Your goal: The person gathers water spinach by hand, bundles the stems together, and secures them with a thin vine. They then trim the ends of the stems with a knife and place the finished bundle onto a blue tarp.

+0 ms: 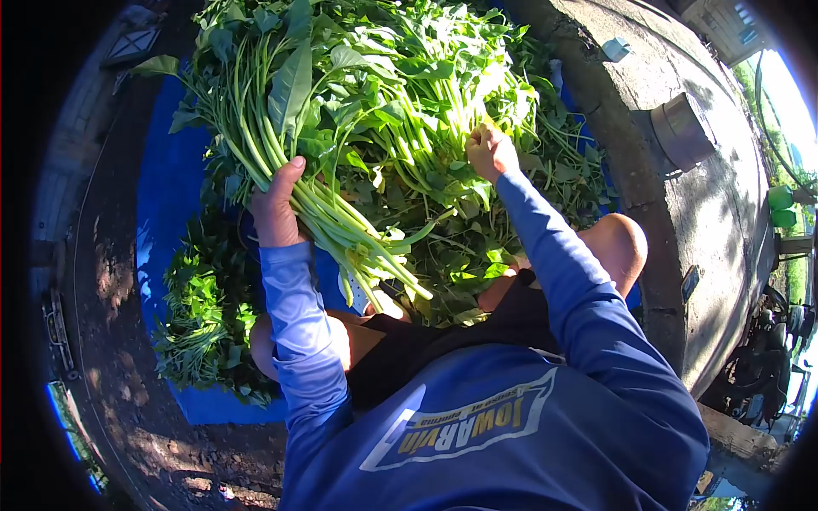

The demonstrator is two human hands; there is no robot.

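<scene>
My left hand (279, 204) is wrapped round a thick bunch of water spinach (358, 226), thumb on top. The cut stem ends point down toward my lap, and the long leaves spread up and to the left. Farther right, my right hand (492, 153) is closed at the sunlit pile of water spinach (426, 77), its fingers pinching greens there. Glare and leaves hide exactly how many stems it grips.
A blue tarp (170, 196) lies under the greens. A smaller heap of greens (204, 315) sits at the left. To the right runs a concrete ledge (596, 51) with a round metal container (683, 132) and a small light-blue object (615, 48) on it.
</scene>
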